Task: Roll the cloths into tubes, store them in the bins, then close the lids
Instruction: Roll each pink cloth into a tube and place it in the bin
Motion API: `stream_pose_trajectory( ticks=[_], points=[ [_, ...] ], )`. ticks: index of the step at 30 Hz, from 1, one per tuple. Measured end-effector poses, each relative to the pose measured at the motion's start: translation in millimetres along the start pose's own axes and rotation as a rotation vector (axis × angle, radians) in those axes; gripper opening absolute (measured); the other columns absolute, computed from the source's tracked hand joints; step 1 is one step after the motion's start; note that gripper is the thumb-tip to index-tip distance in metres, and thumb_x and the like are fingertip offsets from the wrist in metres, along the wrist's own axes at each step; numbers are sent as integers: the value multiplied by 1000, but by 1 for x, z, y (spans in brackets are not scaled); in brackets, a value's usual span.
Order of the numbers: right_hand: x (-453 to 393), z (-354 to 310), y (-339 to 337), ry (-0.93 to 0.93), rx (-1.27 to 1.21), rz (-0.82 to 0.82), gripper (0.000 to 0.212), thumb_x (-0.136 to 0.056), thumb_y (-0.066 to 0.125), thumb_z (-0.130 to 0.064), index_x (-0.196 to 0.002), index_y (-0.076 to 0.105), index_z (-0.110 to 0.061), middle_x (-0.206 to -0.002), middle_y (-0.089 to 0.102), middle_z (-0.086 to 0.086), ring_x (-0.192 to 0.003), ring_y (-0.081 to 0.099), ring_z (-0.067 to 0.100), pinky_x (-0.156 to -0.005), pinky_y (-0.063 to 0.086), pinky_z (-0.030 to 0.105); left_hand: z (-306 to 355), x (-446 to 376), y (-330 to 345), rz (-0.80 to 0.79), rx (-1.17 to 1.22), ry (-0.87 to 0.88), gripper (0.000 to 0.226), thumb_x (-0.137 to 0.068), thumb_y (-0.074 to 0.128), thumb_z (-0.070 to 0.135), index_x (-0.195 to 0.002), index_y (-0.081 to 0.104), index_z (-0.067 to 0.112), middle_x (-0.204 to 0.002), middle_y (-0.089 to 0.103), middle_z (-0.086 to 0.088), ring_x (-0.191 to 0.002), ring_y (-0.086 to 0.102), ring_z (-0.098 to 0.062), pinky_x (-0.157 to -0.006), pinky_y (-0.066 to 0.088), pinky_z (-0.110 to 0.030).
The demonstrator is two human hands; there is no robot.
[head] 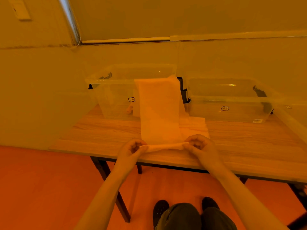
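The left hand (132, 147) & right hand (198, 144) are pinching the cloth (159, 110) roll's ends, w/ the far end hanging on the left bin (114, 87), so it's maybe snagging & rolling crooked.

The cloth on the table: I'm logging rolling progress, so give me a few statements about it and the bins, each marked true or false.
1. Both hands, left hand and right hand, pinch the cloth at its near edge. True.
2. The cloth is fully rolled. False: only the near edge is rolled.
3. The far end of the cloth hangs over the left bin. True.
4. The right bin has its lid on. False: it stands open.
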State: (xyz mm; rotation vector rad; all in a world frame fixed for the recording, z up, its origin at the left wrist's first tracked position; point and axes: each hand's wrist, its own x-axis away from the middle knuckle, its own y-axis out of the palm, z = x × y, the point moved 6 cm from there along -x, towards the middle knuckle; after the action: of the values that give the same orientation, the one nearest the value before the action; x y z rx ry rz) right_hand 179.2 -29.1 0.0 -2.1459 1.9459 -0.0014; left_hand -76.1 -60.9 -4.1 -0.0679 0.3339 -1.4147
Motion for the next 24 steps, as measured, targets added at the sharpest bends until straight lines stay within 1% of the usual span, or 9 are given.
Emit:
stream_pose_trajectory(
  ticks=[2,3,6,8,12,16,19,22,24],
  points=[
    [0,0,1,-10,-7,-23,13,-85,69,-23,-95,60,-21,-78,69,4,-66,58,18,-60,47,26,-1,0,1,-15,-12,8,10,-94,59,24,-90,62,33,-87,62,-7,-78,57,-10,-67,41,-24],
    [0,0,1,-24,3,-34,10,-86,68,-22,-93,61,-20,-80,68,3,-69,58,19,-62,47,26,0,0,2,-25,-35,14,12,-95,57,23,-91,62,33,-88,61,-6,-78,56,-7,-66,41,-21],
    [-1,0,1,-22,-10,-35,7,-88,66,-15,-89,68,-22,-89,68,-2,-79,62,8,-67,48,20,2,1,3,-37,-68,9,15,-94,58,19,-90,67,30,-92,65,8,-81,58,2,-67,43,-14],
    [-1,0,0,2,-19,-35,10,-86,67,-16,-89,70,-25,-91,69,-7,-80,63,0,-69,49,19,0,1,2,-37,-52,-17,12,-90,63,21,-91,70,30,-95,67,7,-86,60,-1,-69,44,-15],
    [0,1,0,8,30,-24,14,-82,72,-16,-91,70,-27,-98,68,-6,-86,63,0,-73,53,18,-2,0,-1,-38,-30,-40,10,-82,72,22,-90,71,29,-95,68,3,-87,63,-9,-70,49,-20],
    [1,-3,0,-14,61,10,10,-83,70,-19,-86,71,-28,-93,67,-9,-85,59,-3,-70,48,16,0,1,0,-24,-8,-21,1,-85,69,22,-85,70,23,-88,66,6,-81,59,-1,-67,45,-12],
    [0,-3,0,-16,42,5,10,-82,71,-18,-87,72,-28,-97,68,-12,-92,60,-4,-74,49,15,0,1,-1,-20,-15,-14,2,-86,68,23,-86,69,23,-91,66,6,-86,59,-3,-70,43,-14],
    [-1,-2,1,-10,53,5,8,-82,71,-20,-88,70,-25,-90,70,-8,-81,61,-4,-67,49,14,-1,0,-1,-20,-41,-1,3,-88,66,24,-86,68,26,-89,65,6,-83,59,-3,-69,42,-17],
    [-1,1,1,13,19,13,14,-82,72,-23,-92,63,-22,-83,72,0,-69,62,3,-59,48,16,-2,-1,-1,-18,-47,14,8,-90,64,26,-89,65,34,-91,63,2,-85,59,-10,-69,45,-22]
  ],
)
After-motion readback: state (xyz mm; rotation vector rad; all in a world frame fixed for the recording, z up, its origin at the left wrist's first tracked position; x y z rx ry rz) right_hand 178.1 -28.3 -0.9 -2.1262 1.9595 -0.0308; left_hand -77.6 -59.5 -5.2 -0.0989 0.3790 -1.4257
